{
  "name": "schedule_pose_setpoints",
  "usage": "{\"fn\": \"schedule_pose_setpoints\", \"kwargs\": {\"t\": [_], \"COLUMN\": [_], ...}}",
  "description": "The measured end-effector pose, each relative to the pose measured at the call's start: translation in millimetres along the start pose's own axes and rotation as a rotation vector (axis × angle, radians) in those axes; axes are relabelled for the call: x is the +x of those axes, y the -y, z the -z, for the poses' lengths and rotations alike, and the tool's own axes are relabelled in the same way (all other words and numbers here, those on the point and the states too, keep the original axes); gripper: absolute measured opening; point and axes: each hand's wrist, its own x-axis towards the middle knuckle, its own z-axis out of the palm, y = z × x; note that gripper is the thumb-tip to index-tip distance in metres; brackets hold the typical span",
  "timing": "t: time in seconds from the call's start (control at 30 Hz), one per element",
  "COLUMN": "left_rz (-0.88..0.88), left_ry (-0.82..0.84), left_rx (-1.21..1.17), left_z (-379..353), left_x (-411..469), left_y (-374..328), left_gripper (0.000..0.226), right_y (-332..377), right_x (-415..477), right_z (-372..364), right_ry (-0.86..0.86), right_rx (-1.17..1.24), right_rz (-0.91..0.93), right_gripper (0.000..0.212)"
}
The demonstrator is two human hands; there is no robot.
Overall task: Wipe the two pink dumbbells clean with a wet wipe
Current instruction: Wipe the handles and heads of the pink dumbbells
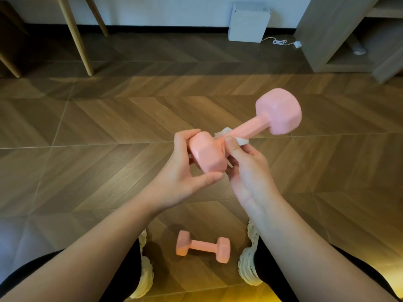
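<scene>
**Fig.** Head view, looking down. Both forearms reach fwd over a wood-pattern floor point(109, 127).

**(a) Dumbbell A** point(250, 127): pink, held in the air at frame centre, clear of the floor. Its axis runs diag.: near head at lower left, far head at upper right. Nothing touches the far head.

**(b) Left hand** point(181, 173): grips the near head of A. Fingers curl over the head's far side and the thumb presses under its lower edge.

**(c) Right hand** point(246, 168): the thumb pins the wipe point(242, 141) onto A's handle, just beside the near head. The other fingers pass under the handle and are mostly hidden, so how far they curl can't be told.

**(d) Wipe:** white, wrapped round the handle under the thumb. Its edges stick out above and to the right of the thumb, and a small corner shows below the near head.

**(e) Dumbbell B** point(202, 247): pink, lying on the floor at bottom centre btwn the two shoes, well apart from both hands. Its axis runs approx. left-right, and nothing touches it.

**(f) Left shoe** point(145, 277) **and right shoe** point(248, 264): pale, w/ chunky soles, one on either side of B. Dark trouser legs show above them.

**Background:** a white box point(248, 22) stands against the far wall, w/ a white cable point(281, 42) on the floor to its right. A shelf unit point(340, 40) is at top right and wooden legs point(74, 33) at top left.
</scene>
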Motion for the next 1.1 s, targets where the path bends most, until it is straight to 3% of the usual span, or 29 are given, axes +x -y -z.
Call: {"fn": "schedule_pose_setpoints", "kwargs": {"t": [0.1,0.17,0.3,0.37,0.43,0.53,0.63,0.7,0.8,0.9,1.1], "left_rz": [0.382,0.61,0.604,0.542,0.37,0.103,-0.042,-0.093,-0.161,-0.242,-0.351], "left_ry": [-0.007,0.107,0.14,0.091,0.052,0.016,-0.045,-0.07,-0.055,-0.044,-0.022], "left_rx": [-0.511,-0.722,-0.849,-0.697,-0.359,-0.005,0.116,0.172,0.272,0.344,0.578], "left_z": [3,3,7,10,13,13,13,14,16,15,12], "left_x": [9,13,20,20,15,6,5,7,7,9,12], "left_y": [-10,-14,-21,-23,-23,-24,-22,-20,-15,-13,-9], "left_gripper": [0.068,0.077,0.065,0.059,0.055,0.073,0.081,0.082,0.082,0.081,0.082], "right_y": [6,7,1,-1,-1,-1,6,15,29,32,41], "right_x": [4,5,6,6,7,9,13,17,23,24,23], "right_z": [1,2,0,-1,-1,2,4,8,13,15,10], "right_ry": [0.036,0.073,0.088,0.088,0.087,0.06,0.085,0.097,0.052,0.015,-0.089], "right_rx": [0.123,0.125,0.08,0.092,0.105,0.069,0.059,0.034,0.099,0.197,0.373], "right_rz": [0.007,0.009,-0.001,-0.006,-0.02,-0.017,0.029,0.08,0.124,0.08,-0.042], "right_gripper": [0.022,0.024,0.03,0.02,0.017,0.023,0.032,0.016,0.019,0.01,0.019]}}
